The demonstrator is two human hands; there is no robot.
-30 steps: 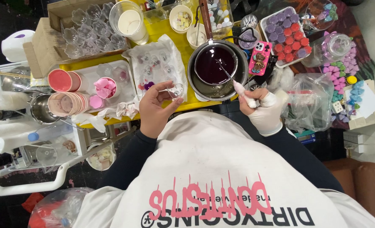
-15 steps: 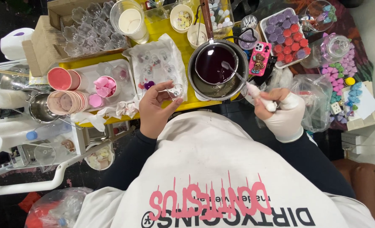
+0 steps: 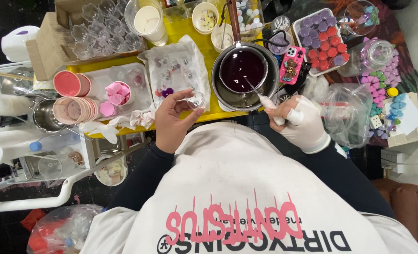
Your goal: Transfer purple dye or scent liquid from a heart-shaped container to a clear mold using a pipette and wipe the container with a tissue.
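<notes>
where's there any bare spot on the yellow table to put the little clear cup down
Little is bare. One yellow strip runs between the white wax cup and the small bowls, above the crumpled paper. Another strip lies along the near edge below the pot, between the left hand and right hand. The tray on the left is crowded.

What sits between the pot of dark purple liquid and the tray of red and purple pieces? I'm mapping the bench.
In the head view, a pink phone lies between the pot and the tray.
</notes>
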